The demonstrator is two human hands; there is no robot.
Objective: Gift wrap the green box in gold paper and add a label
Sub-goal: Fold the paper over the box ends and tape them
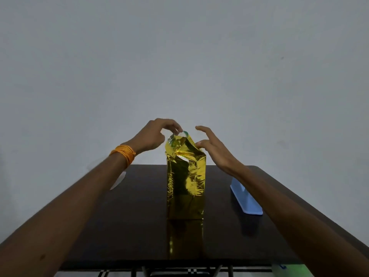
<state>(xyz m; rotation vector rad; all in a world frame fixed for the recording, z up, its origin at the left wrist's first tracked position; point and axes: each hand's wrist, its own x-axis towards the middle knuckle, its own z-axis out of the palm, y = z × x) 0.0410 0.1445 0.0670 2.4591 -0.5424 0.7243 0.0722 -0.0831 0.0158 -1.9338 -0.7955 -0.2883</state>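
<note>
At the far left the left forearm reaches in over the dark desk (pixel 139 216), with an orange thread band (pixel 123 153) wound around the wrist. Behind that forearm a pale white thing (pixel 117 181) lies on the desk's left edge, mostly hidden, so what it is cannot be told. The left hand (pixel 153 134) is raised at the top of the package. Its grip is narrow, with thumb and fingertips pinching the loose upper edge of the gold paper (pixel 179 141), where the silvery underside shows. The gold-wrapped box (pixel 185 186) stands upright on its end at the middle of the desk, its sides fully covered in crinkled foil and its top end not closed. Its reflection runs down the glossy desk surface toward the near edge. Just right of it, the right hand (pixel 215 150) has a wide grip, fingers spread and nearly straight. The lower fingertips touch the paper at the top right corner and hold nothing. Farther right a long light-blue plastic object (pixel 245 198) lies on the desk, well apart from the box and partly behind the right forearm.
</note>
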